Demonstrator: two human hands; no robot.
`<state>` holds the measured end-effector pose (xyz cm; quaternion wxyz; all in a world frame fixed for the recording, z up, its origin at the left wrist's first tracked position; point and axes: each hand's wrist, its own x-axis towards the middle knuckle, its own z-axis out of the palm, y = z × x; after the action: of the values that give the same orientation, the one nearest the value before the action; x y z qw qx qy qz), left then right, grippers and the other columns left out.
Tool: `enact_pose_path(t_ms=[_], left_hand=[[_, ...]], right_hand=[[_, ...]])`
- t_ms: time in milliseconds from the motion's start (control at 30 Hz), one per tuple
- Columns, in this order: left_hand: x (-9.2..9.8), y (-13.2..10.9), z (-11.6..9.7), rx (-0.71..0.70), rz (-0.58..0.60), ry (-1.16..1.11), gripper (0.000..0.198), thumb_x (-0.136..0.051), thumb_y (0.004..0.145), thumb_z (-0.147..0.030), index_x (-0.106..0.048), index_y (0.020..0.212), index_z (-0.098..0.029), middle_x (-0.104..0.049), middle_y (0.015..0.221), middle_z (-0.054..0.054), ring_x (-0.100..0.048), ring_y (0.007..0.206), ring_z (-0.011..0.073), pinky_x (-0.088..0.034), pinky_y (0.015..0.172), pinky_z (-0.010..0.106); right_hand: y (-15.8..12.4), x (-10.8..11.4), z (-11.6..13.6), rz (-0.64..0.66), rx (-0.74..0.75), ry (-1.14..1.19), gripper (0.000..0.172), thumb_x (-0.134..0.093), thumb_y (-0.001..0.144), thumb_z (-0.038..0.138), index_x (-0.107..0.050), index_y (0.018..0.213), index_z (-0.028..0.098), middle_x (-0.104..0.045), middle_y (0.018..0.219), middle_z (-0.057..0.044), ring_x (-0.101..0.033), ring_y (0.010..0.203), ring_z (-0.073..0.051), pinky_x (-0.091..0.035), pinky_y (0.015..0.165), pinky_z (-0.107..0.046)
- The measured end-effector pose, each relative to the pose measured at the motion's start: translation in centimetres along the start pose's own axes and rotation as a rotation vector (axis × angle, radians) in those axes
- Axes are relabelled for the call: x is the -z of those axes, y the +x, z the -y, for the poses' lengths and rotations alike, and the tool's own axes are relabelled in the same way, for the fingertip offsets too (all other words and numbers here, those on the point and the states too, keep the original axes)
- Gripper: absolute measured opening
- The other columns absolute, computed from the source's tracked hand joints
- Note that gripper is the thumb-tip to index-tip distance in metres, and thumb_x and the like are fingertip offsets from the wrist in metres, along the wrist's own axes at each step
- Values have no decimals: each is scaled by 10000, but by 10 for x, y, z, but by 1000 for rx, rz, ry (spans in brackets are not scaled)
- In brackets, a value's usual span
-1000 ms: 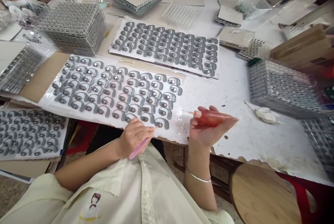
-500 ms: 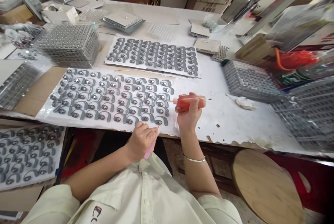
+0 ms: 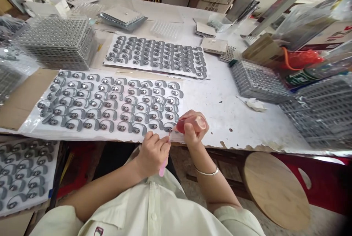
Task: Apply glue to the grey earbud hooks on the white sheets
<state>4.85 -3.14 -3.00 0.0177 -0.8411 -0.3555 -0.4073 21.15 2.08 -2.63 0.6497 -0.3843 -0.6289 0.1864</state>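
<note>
Our left hand (image 3: 152, 152) is hiding most of the pink stick (image 3: 162, 169), and our right hand (image 3: 194, 136) is covering much of the red bottle (image 3: 180, 126). We are failing to make out its tip. The left edge is cutting off the lower sheet (image 3: 24, 170).

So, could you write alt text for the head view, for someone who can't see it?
A person's right hand points a red squeeze bottle at a grey hooked piece on a sheet full of them, while the left hand holds a pink stick. Stacked trays crowd the table.
</note>
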Motion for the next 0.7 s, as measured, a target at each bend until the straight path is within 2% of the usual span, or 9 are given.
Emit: enact_pose_path(t_ms=[367,700], left_hand=[[3,3,-1,4,15,9,117,-554,775,-29,-605,778,-133,-706,805,69,-473,572,169,-341,587,363],[-1,-3,-1,31,55,2,135,-521,803,-48,-592,773,-159,-691,809,79,-485,587,176,-348,595,370]], right_hand=[[-1,-1,0,60,61,-68,201,-614,811,376,-592,845,179,-608,677,-26,-564,554,-159,-451,504,-305],[-3,-1,-4,52,106,-113,204,-620,809,377,-599,844,177,-621,683,-34,-580,517,-165,-459,460,-310]])
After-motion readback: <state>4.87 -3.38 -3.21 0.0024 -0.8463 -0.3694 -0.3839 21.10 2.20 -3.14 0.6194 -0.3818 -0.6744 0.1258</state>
